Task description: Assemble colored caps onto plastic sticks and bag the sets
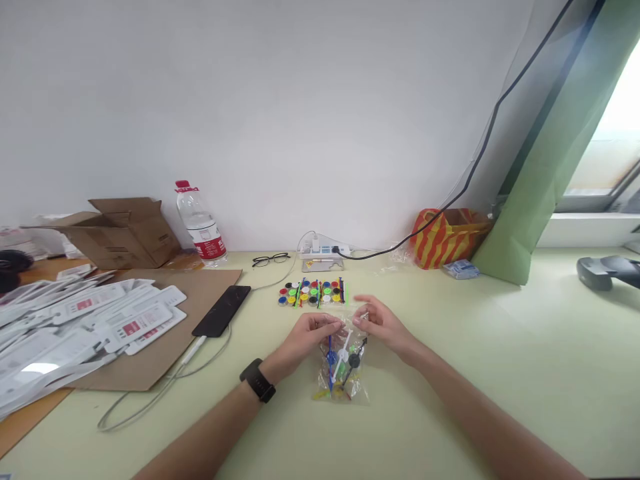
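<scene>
A clear plastic bag [343,373] with several small coloured plastic pieces inside, blue, white, black, green and yellow among them, is in front of me on the pale table. My left hand [317,328], a black watch on its wrist, pinches the bag's top edge between thumb and fingers. At the right end of that edge, my right hand [381,321] grips the film with thumb and index finger while its other fingers are apart. Just beyond the hands, packs of coloured discs and thin sticks [314,293] lie in a row.
A black phone [221,311] on a cable lies to the left, by a cardboard sheet [150,373] with piled white packages [75,327]. Along the wall are an open box [125,233], a bottle [203,227], glasses [271,259], a power strip [320,250] and a striped bag [435,243].
</scene>
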`<action>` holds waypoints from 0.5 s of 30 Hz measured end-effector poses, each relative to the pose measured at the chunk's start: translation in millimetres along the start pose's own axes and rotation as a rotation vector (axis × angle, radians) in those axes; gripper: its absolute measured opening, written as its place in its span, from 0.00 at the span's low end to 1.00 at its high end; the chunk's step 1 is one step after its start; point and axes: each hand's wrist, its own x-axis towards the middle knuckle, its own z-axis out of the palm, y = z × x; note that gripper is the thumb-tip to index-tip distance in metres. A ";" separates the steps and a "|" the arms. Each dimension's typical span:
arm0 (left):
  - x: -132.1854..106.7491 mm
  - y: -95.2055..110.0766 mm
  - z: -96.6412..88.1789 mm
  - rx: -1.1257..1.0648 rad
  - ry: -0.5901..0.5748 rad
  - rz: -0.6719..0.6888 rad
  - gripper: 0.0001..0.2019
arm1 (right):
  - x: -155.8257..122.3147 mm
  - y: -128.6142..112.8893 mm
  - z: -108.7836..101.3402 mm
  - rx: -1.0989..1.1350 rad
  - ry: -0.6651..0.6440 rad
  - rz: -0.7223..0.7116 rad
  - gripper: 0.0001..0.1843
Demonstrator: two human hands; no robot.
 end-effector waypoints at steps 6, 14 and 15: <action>1.2 -2.7 0.7 0.013 0.017 0.066 0.15 | -1.8 -1.7 4.2 0.120 -0.059 0.025 0.22; 3.0 4.1 -17.0 0.028 0.079 0.113 0.12 | -1.5 -7.6 -0.6 0.062 -0.101 -0.042 0.20; 3.2 4.5 -18.5 0.030 0.073 0.113 0.12 | -1.6 -7.2 -0.7 0.068 -0.086 -0.047 0.20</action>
